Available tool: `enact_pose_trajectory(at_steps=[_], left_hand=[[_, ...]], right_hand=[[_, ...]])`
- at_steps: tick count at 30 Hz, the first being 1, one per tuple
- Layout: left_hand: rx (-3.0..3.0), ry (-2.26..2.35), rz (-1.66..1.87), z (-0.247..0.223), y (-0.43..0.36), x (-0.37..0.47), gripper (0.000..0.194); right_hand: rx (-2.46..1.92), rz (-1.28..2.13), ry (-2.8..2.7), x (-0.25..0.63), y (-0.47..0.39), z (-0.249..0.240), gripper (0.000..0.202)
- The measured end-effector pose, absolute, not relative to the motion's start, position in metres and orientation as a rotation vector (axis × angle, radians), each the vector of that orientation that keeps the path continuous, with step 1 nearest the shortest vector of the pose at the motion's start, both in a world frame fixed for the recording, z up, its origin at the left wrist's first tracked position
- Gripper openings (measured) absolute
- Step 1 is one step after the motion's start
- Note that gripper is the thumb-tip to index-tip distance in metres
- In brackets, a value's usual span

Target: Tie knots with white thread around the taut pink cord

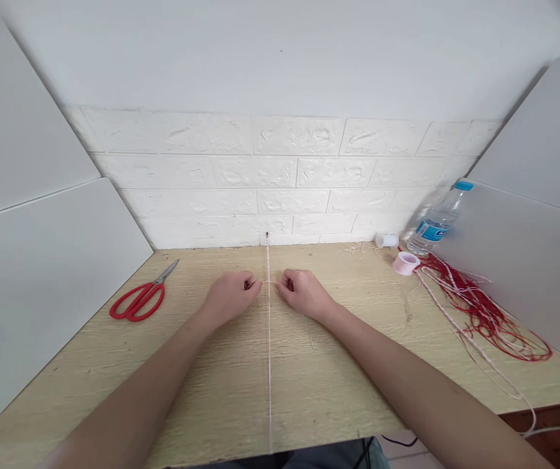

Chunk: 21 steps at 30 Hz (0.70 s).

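- the left hand point(234, 294) has its grip pinched closed on a thin thread point(273, 282)
- the right hand point(304, 291) has its grip pinched closed on the thread's other side
- the pale cord point(269, 365) runs from the brick wall point(275, 172) over the surface point(221, 391), between both hands
- red-handled scissors point(145, 292) lie left

Bright, even, cool light filled the view and washed out the upper white wall point(280, 58). Soft shadows lay on the wooden tabletop point(338, 404) beneath the forearms point(163, 378). Wide-angle distortion stretched the edges; the nearest forearm parts looked slightly blurred.
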<state>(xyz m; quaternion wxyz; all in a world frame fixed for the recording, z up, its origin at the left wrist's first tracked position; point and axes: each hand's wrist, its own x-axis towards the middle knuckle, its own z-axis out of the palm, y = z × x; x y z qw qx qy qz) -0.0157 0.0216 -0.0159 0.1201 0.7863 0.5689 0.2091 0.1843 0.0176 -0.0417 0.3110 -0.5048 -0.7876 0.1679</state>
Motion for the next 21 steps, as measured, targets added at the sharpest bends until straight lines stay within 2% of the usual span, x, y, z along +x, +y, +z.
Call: enact_pose_trajectory(at_steps=[21], left_hand=[[2.394, 1.673, 0.596, -0.0224, 0.0259, -0.0176, 0.033]], right_hand=[[-1.334, 0.416, -2.075, 0.1847, 0.0198, -0.0455, 0.021]])
